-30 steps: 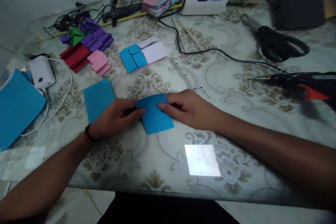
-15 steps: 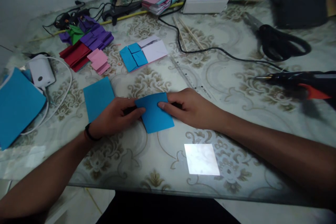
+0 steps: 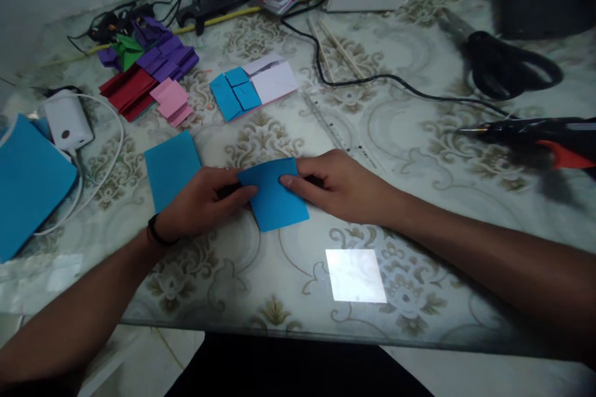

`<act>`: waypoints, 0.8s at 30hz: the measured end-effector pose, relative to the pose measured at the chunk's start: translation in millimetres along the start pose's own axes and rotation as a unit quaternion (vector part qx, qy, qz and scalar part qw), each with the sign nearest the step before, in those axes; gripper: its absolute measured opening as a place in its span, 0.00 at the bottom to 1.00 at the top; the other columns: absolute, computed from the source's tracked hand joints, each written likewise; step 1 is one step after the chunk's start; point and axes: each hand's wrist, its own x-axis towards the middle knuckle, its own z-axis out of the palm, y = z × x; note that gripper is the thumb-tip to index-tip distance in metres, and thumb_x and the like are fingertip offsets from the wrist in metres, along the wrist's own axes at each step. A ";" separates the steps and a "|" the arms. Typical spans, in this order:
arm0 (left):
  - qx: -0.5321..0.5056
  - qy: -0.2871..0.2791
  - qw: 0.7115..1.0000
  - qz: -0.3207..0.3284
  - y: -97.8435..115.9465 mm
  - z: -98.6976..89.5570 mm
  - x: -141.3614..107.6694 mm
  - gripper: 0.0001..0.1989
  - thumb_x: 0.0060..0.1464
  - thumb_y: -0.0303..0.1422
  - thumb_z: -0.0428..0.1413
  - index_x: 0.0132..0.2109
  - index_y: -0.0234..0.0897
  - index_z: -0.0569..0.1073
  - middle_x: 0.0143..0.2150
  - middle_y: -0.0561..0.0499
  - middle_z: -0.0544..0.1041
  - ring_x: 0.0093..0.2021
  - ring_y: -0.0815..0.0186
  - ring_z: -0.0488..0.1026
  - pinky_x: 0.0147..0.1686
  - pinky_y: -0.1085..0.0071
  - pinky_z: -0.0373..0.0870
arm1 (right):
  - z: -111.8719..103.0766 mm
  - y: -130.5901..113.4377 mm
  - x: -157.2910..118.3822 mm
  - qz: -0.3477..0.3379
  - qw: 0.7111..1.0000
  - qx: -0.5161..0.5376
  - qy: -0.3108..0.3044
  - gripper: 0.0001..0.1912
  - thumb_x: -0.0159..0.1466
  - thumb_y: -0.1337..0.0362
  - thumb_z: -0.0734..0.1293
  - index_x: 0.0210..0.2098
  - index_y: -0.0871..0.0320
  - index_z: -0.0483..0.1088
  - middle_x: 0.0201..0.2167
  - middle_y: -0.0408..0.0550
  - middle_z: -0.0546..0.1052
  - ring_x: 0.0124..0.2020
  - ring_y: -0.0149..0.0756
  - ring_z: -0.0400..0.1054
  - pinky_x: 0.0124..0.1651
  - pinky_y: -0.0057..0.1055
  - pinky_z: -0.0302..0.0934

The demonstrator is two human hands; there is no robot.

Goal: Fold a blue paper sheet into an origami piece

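We work on a patterned tabletop (image 3: 274, 273) that extends around the grip. Black-handled scissors (image 3: 487, 56) lie well to its right, on the far side. Our left hand (image 3: 205, 201) and right hand (image 3: 347, 189) pinch the blue sheet (image 3: 279, 205) between them, thumbs on its upper face. We locate a second blue sheet (image 3: 170, 164) immediately left of the grip, partly covered by our left hand. Folded pink paper (image 3: 172, 102) lies beyond that sheet.

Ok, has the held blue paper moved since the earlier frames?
No: against the patterned tabletop, the held blue paper shows no clear shift; the view itself moved slightly.
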 end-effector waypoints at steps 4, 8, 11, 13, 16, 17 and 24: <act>0.005 0.006 1.000 -0.010 -0.9 0.6 -0.2 0.19 0.67 0.39 0.58 0.28 0.34 0.73 0.23 0.56 0.71 0.24 0.73 0.64 0.23 0.76 0.59 | -0.4 -0.3 -0.6 -0.004 1.000 0.003 -0.001 0.23 0.74 0.54 0.65 0.25 0.58 0.64 0.18 0.36 0.63 0.20 0.22 0.55 0.25 0.24 0.49; 0.000 0.007 1.000 -0.008 -1.3 1.1 -0.1 0.20 0.67 0.40 0.58 0.28 0.34 0.72 0.24 0.55 0.71 0.24 0.72 0.64 0.23 0.75 0.59 | -0.5 -0.4 -0.6 -0.010 1.000 -0.010 0.003 0.22 0.74 0.56 0.64 0.25 0.58 0.63 0.18 0.36 0.64 0.20 0.22 0.55 0.25 0.25 0.49; -0.002 0.006 1.000 -0.006 -0.8 0.8 0.3 0.20 0.67 0.40 0.58 0.27 0.35 0.71 0.22 0.56 0.68 0.23 0.73 0.61 0.22 0.75 0.57 | -1.0 -0.6 -0.7 -0.013 1.000 -0.015 -0.003 0.20 0.74 0.57 0.63 0.26 0.59 0.67 0.18 0.37 0.65 0.20 0.23 0.56 0.25 0.25 0.50; -0.001 0.009 1.000 -0.002 -0.9 0.7 0.7 0.20 0.67 0.39 0.58 0.28 0.35 0.72 0.22 0.56 0.67 0.23 0.73 0.60 0.21 0.75 0.56 | -1.5 -0.8 -1.0 -0.008 1.000 -0.017 -0.004 0.20 0.74 0.57 0.63 0.27 0.59 0.68 0.19 0.37 0.65 0.20 0.23 0.56 0.25 0.25 0.50; 0.004 0.013 1.000 0.012 -1.9 0.7 1.1 0.19 0.67 0.38 0.59 0.28 0.35 0.72 0.23 0.56 0.67 0.23 0.73 0.60 0.21 0.75 0.55 | -2.1 -1.0 -1.9 0.006 1.000 -0.021 -0.006 0.20 0.74 0.56 0.63 0.27 0.60 0.69 0.19 0.38 0.66 0.21 0.23 0.57 0.25 0.25 0.50; 0.005 0.013 1.000 0.017 -2.2 0.7 1.1 0.18 0.67 0.38 0.59 0.28 0.35 0.72 0.23 0.57 0.67 0.23 0.73 0.60 0.21 0.75 0.56 | -2.2 -1.0 -2.3 0.007 1.000 -0.023 -0.006 0.20 0.74 0.57 0.63 0.28 0.60 0.69 0.20 0.38 0.66 0.21 0.23 0.57 0.25 0.25 0.50; 0.005 0.029 0.999 0.045 -3.6 1.8 1.8 0.16 0.67 0.34 0.60 0.30 0.34 0.74 0.25 0.57 0.68 0.24 0.75 0.59 0.22 0.77 0.56 | -3.0 -1.1 -5.5 0.007 0.999 -0.054 -0.004 0.19 0.75 0.58 0.63 0.31 0.61 0.73 0.21 0.38 0.66 0.24 0.24 0.58 0.30 0.28 0.50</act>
